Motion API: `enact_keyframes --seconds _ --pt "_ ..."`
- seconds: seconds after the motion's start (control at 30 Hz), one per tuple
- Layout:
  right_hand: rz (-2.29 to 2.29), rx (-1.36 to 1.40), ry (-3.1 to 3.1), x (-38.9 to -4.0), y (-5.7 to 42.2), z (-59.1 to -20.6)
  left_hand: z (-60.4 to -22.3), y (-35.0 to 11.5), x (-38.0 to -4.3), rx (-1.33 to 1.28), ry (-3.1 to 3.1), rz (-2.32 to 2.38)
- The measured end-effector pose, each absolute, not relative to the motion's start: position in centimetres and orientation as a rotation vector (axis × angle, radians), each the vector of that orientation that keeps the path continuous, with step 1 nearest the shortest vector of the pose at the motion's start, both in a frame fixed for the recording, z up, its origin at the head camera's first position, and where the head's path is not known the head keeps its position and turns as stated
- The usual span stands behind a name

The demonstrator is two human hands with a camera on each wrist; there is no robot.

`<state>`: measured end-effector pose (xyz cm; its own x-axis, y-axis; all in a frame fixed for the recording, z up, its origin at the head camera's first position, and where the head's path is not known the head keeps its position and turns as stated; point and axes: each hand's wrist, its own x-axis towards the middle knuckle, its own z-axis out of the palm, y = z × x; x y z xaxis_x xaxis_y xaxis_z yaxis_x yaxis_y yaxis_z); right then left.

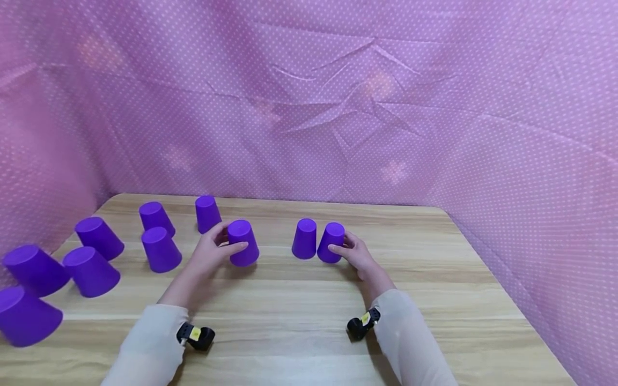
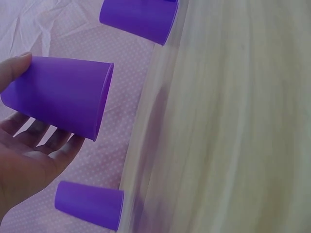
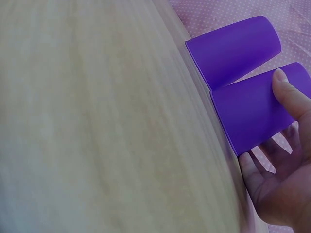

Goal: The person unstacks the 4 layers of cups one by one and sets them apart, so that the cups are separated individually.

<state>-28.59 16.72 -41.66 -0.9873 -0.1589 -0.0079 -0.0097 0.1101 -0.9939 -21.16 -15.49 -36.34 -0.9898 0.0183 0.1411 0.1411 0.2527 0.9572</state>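
My left hand (image 1: 212,251) grips an upside-down purple cup (image 1: 243,242), thumb on the near side and fingers on the far side. In the left wrist view this cup (image 2: 63,94) is held off the tabletop. At the right, my right hand (image 1: 358,253) holds another upside-down purple cup (image 1: 331,242), whose rim (image 3: 226,126) is at the table surface. Close to its left stands a third cup (image 1: 304,239), mouth down; their rims seem to meet in the right wrist view. The palm side of the right hand is partly hidden in the head view.
Several more upside-down purple cups stand on the left of the wooden table (image 1: 289,332), among them one cup (image 1: 208,213) just behind my left hand and another (image 1: 161,250) beside my left forearm. A pink dotted cloth (image 1: 309,134) hangs behind the table and along its sides.
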Motion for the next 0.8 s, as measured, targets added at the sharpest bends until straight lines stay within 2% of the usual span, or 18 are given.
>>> enact_keyframes --seconds 0.47,0.8 --pt "-2.028 -0.159 2.267 -28.7 16.6 -41.6 -41.9 -22.5 -22.3 -0.122 -2.452 -1.722" --pt "-2.020 -0.170 2.268 -28.5 16.6 -41.6 -41.6 -25.7 -19.4 -0.114 -2.509 -1.534"
